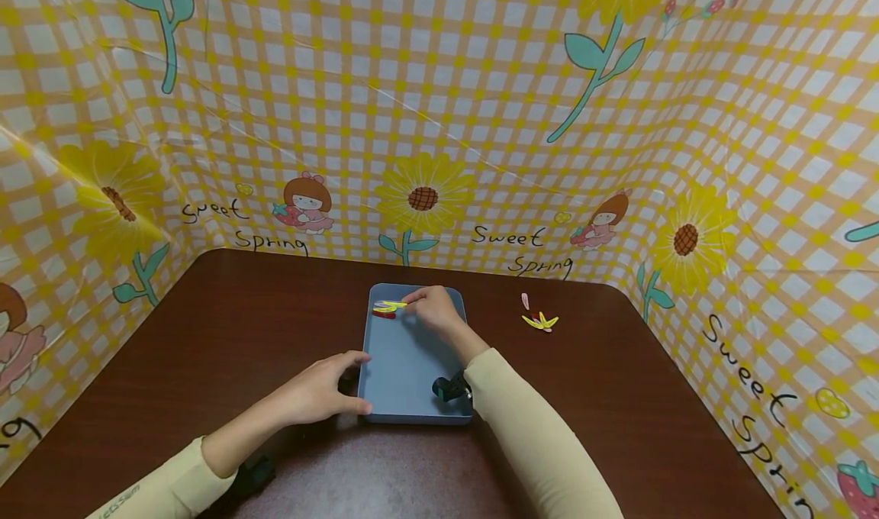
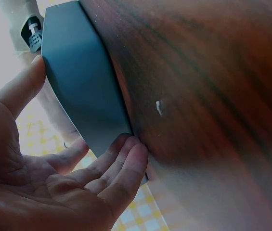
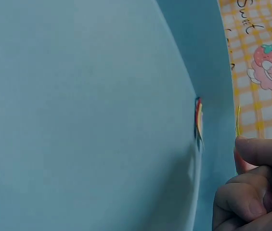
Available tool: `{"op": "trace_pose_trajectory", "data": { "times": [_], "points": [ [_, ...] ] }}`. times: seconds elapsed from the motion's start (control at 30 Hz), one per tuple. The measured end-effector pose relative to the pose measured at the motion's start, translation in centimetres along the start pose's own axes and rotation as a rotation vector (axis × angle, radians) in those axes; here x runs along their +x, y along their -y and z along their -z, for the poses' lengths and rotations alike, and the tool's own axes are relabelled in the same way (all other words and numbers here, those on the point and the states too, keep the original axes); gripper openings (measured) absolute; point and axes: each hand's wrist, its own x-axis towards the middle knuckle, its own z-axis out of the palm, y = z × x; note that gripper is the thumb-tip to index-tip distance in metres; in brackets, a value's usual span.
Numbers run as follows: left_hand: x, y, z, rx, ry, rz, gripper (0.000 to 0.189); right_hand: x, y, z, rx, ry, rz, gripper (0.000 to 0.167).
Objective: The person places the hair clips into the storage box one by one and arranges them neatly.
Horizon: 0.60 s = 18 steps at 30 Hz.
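Observation:
A shallow blue-grey tray [image 1: 405, 374] lies on the dark brown table. At its far left end are several small hair clips, among them a red clip [image 1: 384, 315]. My right hand [image 1: 434, 309] is over the tray's far end and pinches a yellow hair clip [image 3: 238, 120] between thumb and forefinger. The left hand [image 1: 319, 388] rests against the tray's left side near the front corner. In the left wrist view its thumb and fingertips touch the tray's outer wall [image 2: 80, 67], fingers only slightly bent.
To the right of the tray lies a small pile of yellow and red hair clips [image 1: 542, 322], with a pink clip [image 1: 525, 301] just behind it. A checked sunflower cloth [image 1: 439, 122] hangs around the table's back and sides.

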Motion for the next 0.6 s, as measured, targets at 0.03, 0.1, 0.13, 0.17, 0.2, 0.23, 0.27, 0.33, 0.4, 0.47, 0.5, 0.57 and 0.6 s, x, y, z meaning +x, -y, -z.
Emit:
{"op": "trace_pose_trajectory", "data": {
  "times": [0.03, 0.1, 0.13, 0.17, 0.2, 0.23, 0.27, 0.33, 0.4, 0.47, 0.5, 0.57, 0.6],
  "points": [
    [0.0, 0.0, 0.0, 0.001, 0.0, -0.001, 0.078, 0.0, 0.0, -0.2, -0.002, -0.002, -0.001, 0.018],
    [0.0, 0.1, 0.0, 0.003, -0.002, -0.001, 0.078, 0.1, 0.0, -0.6, -0.01, -0.006, -0.008, 0.016],
    [0.0, 0.1, 0.0, 0.005, -0.003, -0.001, 0.078, 0.1, 0.0, -0.7, -0.015, -0.005, -0.013, 0.016],
    [0.1, 0.1, 0.0, 0.007, -0.004, 0.001, 0.078, 0.1, 0.0, -0.9, -0.015, -0.005, -0.017, 0.016],
    [0.1, 0.0, 0.0, 0.008, -0.005, 0.004, 0.078, 0.2, 0.0, -1.0, -0.019, -0.005, -0.019, 0.015],
    [0.1, 0.1, 0.0, 0.011, -0.005, 0.006, 0.078, 0.2, -0.1, -1.2, -0.023, -0.005, -0.019, 0.015],
    [0.1, 0.1, 0.0, 0.012, -0.005, 0.009, 0.078, 0.2, -0.1, -1.3, -0.026, -0.003, -0.016, 0.014],
    [0.1, 0.1, 0.0, 0.013, -0.005, 0.015, 0.078, 0.2, -0.3, -1.6, -0.029, -0.001, -0.011, 0.014],
    [0.1, 0.1, -0.1, 0.013, -0.003, 0.018, 0.078, 0.0, -0.4, -1.9, -0.037, -0.005, -0.002, 0.013],
    [0.1, 0.1, -0.1, 0.012, -0.002, 0.018, 0.078, 0.0, -0.7, -2.2, -0.046, -0.005, 0.011, 0.012],
    [0.1, 0.0, -0.1, 0.011, -0.001, 0.019, 0.078, 0.0, -0.8, -2.3, -0.05, -0.005, 0.016, 0.011],
    [0.1, 0.1, -0.1, 0.01, -0.001, 0.015, 0.078, 0.0, -0.9, -2.5, -0.056, -0.005, 0.027, 0.01],
    [0.1, 0.1, -0.1, 0.008, -0.001, 0.015, 0.078, 0.0, -1.0, -2.5, -0.06, -0.006, 0.035, 0.009]
  ]
}}
